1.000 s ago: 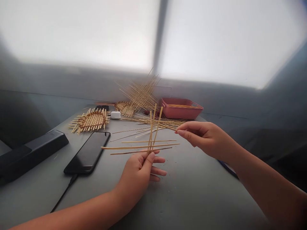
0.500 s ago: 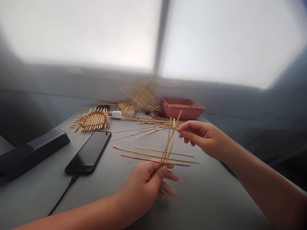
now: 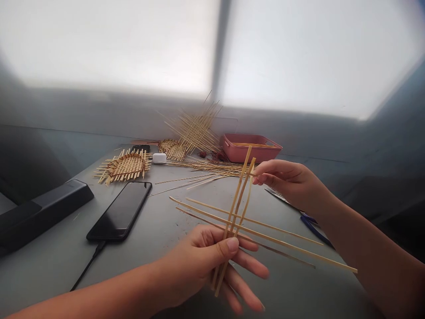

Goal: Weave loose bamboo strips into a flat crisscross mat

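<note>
My left hand (image 3: 226, 261) holds a small lattice of crossed bamboo strips (image 3: 234, 221), its thumb pressed over the crossing and the other fingers spread beneath. Three strips run upward and three lie across them, long ends reaching out to the right. With thumb and forefinger my right hand (image 3: 282, 177) pinches near the top of the rightmost upright strip. A bundle of loose bamboo strips (image 3: 212, 167) lies on the table behind the lattice.
Woven bamboo pieces (image 3: 128, 166) rest at the back left, near a white earbud case (image 3: 159, 158). A phone (image 3: 121, 212) with a cable lies left, beside a black device (image 3: 46, 212). A pink basket (image 3: 252, 153) stands behind. Scissors (image 3: 315, 228) lie partly under my right forearm.
The lattice has turned and come nearer, its cross strips now slanting down to the right. The upright strips have spread apart, and their lower ends show below my left thumb.
</note>
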The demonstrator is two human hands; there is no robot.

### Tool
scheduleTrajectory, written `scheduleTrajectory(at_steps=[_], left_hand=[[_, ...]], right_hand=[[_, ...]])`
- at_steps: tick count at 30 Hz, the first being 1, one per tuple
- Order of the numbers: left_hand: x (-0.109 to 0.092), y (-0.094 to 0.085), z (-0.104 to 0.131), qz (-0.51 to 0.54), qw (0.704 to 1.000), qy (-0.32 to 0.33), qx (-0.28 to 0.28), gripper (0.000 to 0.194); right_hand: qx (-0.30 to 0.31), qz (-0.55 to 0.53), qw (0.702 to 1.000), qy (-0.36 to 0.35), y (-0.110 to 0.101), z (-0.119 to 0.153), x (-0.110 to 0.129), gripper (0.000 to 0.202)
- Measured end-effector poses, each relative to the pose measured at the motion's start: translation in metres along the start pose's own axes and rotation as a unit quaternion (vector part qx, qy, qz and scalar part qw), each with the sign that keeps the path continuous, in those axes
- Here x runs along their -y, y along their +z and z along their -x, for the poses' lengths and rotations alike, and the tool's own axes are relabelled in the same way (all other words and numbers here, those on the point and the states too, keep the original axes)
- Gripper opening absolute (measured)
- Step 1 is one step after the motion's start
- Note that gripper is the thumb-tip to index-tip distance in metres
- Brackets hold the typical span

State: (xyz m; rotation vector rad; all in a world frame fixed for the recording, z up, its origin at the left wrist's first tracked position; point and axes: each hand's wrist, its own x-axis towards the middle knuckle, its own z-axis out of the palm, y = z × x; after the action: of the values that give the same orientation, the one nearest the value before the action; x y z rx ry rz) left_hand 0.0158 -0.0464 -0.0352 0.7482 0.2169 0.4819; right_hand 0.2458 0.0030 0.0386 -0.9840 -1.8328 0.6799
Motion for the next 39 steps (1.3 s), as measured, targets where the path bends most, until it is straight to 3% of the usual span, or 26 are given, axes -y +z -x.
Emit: scheduleTrajectory(at_steps=[5,10,15,19,22,26,33,39], left_hand=[[-0.002,0.002,0.001,-0.009,1.000,-0.018,-0.013,0.032],[-0.002,0.005,-0.001,-0.062,0.992,-0.039,-0.099,0.041],[0.000,0.007,-0.004,-0.150,0.968,-0.060,-0.195,0.024],[-0.002,0.010,-0.005,-0.169,0.955,-0.059,-0.237,0.019],[-0.004,0.009,-0.006,-0.148,0.958,-0.034,-0.243,0.024],[-0.005,0.006,-0.005,-0.135,0.964,-0.007,-0.230,0.034],[-0.003,0.005,-0.003,-0.115,0.969,0.015,-0.218,0.031],[-0.003,0.001,-0.001,-0.068,0.985,0.043,-0.152,0.030]], right_hand=[[0.009,0.016,1.000,-0.013,-0.002,0.003,0.009,0.012],[0.021,0.027,0.998,0.053,-0.001,0.005,0.018,0.022],[0.019,0.015,0.986,0.165,0.006,0.006,0.021,0.051],[0.016,-0.002,0.986,0.167,0.011,0.009,0.023,0.094],[0.028,0.013,0.981,0.190,0.008,0.010,0.024,0.106],[0.065,0.010,0.971,0.228,-0.001,0.008,0.021,0.095],[0.079,0.047,0.979,0.181,-0.003,0.006,0.015,0.041],[0.065,0.073,0.983,0.157,-0.008,0.004,0.009,0.031]])
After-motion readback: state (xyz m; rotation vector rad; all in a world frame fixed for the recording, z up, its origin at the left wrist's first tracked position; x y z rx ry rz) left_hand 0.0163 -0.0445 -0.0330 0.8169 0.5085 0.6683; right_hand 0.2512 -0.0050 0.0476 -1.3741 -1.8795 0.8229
